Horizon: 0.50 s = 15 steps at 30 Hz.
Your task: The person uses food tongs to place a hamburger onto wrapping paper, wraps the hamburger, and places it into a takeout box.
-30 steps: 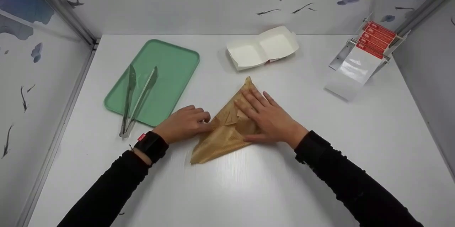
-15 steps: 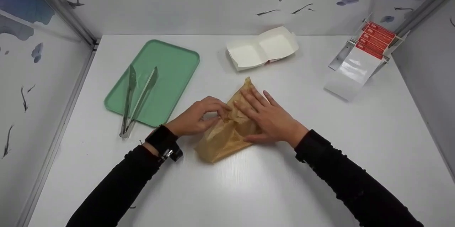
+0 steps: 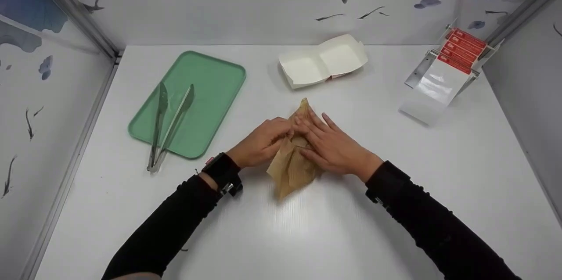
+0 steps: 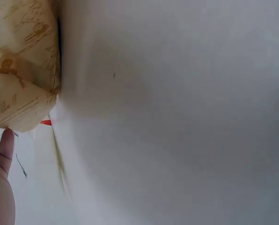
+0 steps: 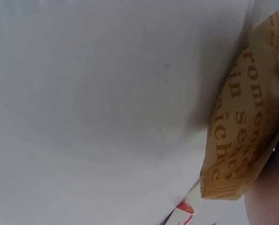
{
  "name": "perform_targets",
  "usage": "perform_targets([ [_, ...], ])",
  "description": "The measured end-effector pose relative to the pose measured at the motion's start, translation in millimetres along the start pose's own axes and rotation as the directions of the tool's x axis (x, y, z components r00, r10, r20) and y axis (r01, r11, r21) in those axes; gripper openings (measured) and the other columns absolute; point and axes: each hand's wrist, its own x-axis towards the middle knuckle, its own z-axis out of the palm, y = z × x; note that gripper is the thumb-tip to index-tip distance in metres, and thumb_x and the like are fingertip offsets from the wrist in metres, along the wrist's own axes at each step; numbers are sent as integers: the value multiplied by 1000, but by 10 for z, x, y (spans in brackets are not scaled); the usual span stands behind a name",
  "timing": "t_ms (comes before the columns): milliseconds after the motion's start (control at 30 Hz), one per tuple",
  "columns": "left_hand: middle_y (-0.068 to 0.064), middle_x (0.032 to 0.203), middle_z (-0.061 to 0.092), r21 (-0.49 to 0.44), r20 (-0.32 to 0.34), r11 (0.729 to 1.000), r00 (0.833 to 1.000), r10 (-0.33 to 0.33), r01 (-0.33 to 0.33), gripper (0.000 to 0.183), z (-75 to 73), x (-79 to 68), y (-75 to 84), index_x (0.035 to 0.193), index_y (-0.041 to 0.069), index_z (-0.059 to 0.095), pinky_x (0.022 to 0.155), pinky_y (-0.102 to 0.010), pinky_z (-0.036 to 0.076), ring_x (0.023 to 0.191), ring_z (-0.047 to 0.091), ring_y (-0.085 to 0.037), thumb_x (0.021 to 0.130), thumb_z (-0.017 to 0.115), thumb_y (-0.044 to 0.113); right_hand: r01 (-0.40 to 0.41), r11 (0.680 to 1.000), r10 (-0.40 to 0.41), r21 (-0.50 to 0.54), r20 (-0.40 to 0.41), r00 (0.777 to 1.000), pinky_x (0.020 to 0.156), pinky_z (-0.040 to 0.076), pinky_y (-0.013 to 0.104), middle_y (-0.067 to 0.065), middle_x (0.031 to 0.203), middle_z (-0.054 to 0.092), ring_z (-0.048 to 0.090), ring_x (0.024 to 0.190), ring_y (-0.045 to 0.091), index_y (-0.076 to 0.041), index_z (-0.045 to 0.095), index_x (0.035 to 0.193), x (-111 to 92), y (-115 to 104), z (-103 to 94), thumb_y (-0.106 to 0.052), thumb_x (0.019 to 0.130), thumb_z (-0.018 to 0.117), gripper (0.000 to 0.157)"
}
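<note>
A brown sheet of printed wrapping paper (image 3: 293, 174) lies folded and creased at the middle of the table; whether it holds anything is hidden. My left hand (image 3: 264, 141) pinches its left edge and has it folded over toward the right. On the paper's right side rests my right hand (image 3: 333, 146), fingers stretched out and pressing. In the left wrist view the printed wrapping paper (image 4: 22, 70) bulges at the upper left, above part of a finger (image 4: 5, 150). Lettering shows on the wrapping paper (image 5: 242, 122) in the right wrist view.
Behind the hands stands an opened white carton (image 3: 322, 61). A green tray (image 3: 215, 95) with metal tongs (image 3: 175, 115) across it lies at the left. At the back right is a holder with red-and-white packets (image 3: 461, 52). Printed panels wall the table in.
My left hand has moved right and slightly up, lifting the paper's left side and folding it over toward my right hand. The right hand stays almost where it was, its thumb drawn in.
</note>
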Motion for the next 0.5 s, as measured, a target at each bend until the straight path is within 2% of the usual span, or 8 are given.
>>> perform_targets([
  [100,-13,115,68,-5,-21,999,999,41,-41,25,27,20,0,117,0,65,98,-46,50,107,61,-27,105,43,2,12,999,-12,32,-22,1000,135,11,60,8,181,14,3,169,34,-9,12,173,7,5,1,-44,116,41,73],
  [233,-11,119,72,12,-1,999,999,46,-46,26,45,17,-12,120,2,66,96,-44,54,107,67,-24,110,43,6,19,998,-16,65,-41,999,136,12,59,12,181,13,5,169,31,-6,8,173,13,21,7,-44,115,45,78],
  [367,-10,120,75,52,32,998,999,45,-46,28,53,5,-26,120,3,69,95,-45,55,109,70,-26,113,43,10,44,993,-36,113,-75,997,135,14,60,13,180,17,6,169,33,-5,15,172,12,41,26,-41,114,51,77],
  [500,-11,108,71,104,46,994,999,22,-26,24,71,21,-42,110,3,66,88,-45,55,100,67,-26,110,42,6,58,991,-42,124,-125,991,133,19,62,18,177,25,15,167,39,-1,25,168,-15,42,47,-35,111,59,74],
])
